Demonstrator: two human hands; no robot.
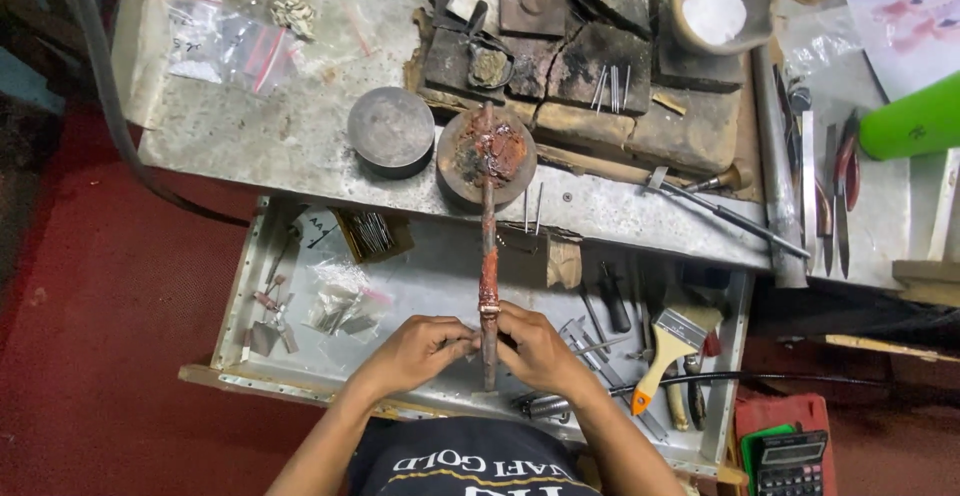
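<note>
My left hand (418, 349) and right hand (537, 349) pinch the red-coated stick (488, 266); I'd steady its tip on the round block (487, 153)

Rod (488, 246) runs from dish (462, 178) on bench (300, 136) over drawer (420, 276), paintbrush (672, 341) inside.

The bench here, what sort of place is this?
Probably a jeweller's or metalsmith's workshop. Both hands, left hand and right hand, grip a long rust-red stick over an open tool drawer, beside charred soldering blocks and pliers.
</note>
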